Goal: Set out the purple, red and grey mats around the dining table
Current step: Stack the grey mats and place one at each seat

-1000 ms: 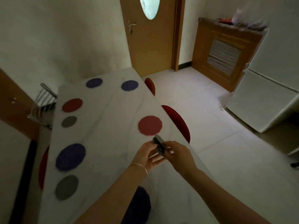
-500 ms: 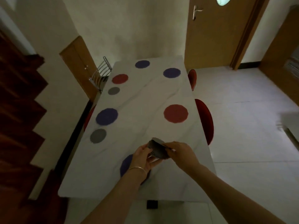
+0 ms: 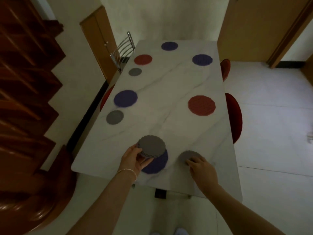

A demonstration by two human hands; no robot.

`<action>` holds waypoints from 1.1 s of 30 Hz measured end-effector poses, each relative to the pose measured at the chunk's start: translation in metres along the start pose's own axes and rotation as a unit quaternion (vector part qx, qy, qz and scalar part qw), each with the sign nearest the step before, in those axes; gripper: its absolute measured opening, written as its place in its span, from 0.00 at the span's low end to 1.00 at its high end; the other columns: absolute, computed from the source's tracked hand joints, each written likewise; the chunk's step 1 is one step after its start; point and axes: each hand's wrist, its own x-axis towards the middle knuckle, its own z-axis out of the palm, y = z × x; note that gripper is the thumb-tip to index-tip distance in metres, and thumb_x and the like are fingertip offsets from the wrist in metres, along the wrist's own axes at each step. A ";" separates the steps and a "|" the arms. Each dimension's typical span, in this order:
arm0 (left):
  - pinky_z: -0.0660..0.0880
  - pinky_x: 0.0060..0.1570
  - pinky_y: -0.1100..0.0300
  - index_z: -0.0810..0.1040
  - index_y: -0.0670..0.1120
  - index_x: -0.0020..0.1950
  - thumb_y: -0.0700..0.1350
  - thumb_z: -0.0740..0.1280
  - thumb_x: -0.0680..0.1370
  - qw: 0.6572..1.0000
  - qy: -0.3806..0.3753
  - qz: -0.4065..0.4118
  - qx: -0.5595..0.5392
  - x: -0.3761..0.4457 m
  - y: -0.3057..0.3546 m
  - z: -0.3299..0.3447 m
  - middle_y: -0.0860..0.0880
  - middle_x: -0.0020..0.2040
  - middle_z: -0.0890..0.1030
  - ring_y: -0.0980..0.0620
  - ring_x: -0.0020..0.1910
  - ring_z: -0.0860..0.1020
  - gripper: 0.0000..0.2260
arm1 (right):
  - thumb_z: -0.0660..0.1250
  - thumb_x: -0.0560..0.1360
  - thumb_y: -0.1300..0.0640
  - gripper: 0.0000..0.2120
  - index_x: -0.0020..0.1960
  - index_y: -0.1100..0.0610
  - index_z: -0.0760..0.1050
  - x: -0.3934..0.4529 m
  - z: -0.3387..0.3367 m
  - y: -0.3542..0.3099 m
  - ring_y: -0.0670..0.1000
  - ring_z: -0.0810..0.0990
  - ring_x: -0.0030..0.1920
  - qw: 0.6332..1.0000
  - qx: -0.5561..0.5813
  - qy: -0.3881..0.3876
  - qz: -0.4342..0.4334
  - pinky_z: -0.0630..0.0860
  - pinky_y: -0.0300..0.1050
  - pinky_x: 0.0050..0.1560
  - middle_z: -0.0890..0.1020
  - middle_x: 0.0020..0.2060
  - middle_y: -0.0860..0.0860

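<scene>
Round mats lie on the white marble dining table point(image 3: 169, 85): purple mats point(image 3: 169, 46) point(image 3: 202, 59) point(image 3: 125, 98), red mats point(image 3: 143, 59) point(image 3: 201, 105), small grey mats point(image 3: 135, 71) point(image 3: 114, 117). My left hand point(image 3: 133, 158) holds a small stack of grey mats point(image 3: 151, 146) above a purple mat point(image 3: 157, 162) at the near edge. My right hand point(image 3: 200, 167) presses its fingertips on a single grey mat point(image 3: 188, 156) lying flat on the table to the right of that purple mat.
Red chairs point(image 3: 234, 114) point(image 3: 225, 68) stand along the table's right side, and a metal-backed chair point(image 3: 123, 48) at the far left. A dark wooden staircase point(image 3: 25, 82) runs along the left. A wooden door point(image 3: 250, 28) is at the back right.
The view swung to the table's near end. My right hand took one grey mat off the stack and laid it on the table to the right; my left hand keeps the stack.
</scene>
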 end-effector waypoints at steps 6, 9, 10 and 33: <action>0.82 0.37 0.47 0.74 0.38 0.65 0.33 0.63 0.76 1.000 -0.018 -0.002 0.018 -0.009 -0.002 0.003 0.36 0.60 0.78 0.37 0.58 0.77 0.17 | 0.60 0.75 0.57 0.16 0.62 0.48 0.75 -0.010 0.024 0.004 0.52 0.70 0.64 0.996 -0.008 -0.082 0.032 0.77 0.45 0.50 0.75 0.63 0.50; 0.82 0.34 0.48 0.75 0.39 0.63 0.33 0.63 0.75 1.000 -0.020 0.002 0.013 -0.012 -0.005 0.004 0.37 0.57 0.79 0.37 0.55 0.78 0.16 | 0.59 0.75 0.57 0.19 0.65 0.49 0.71 -0.009 0.025 0.005 0.53 0.66 0.66 0.993 -0.002 -0.112 0.028 0.76 0.44 0.54 0.70 0.66 0.50; 0.82 0.33 0.49 0.75 0.39 0.61 0.32 0.63 0.75 1.000 -0.021 0.001 0.013 -0.013 -0.007 0.003 0.37 0.56 0.79 0.37 0.54 0.78 0.15 | 0.59 0.75 0.58 0.20 0.66 0.51 0.70 -0.010 0.026 0.005 0.53 0.65 0.67 0.992 -0.001 -0.125 0.025 0.76 0.45 0.54 0.68 0.67 0.51; 0.81 0.35 0.49 0.74 0.39 0.63 0.34 0.64 0.76 0.979 -0.158 -0.068 0.110 -0.018 -0.051 0.119 0.34 0.56 0.79 0.36 0.50 0.80 0.15 | 0.66 0.74 0.46 0.20 0.64 0.48 0.68 0.008 -0.101 -0.003 0.48 0.72 0.60 0.979 0.177 0.097 0.014 0.74 0.44 0.59 0.71 0.65 0.49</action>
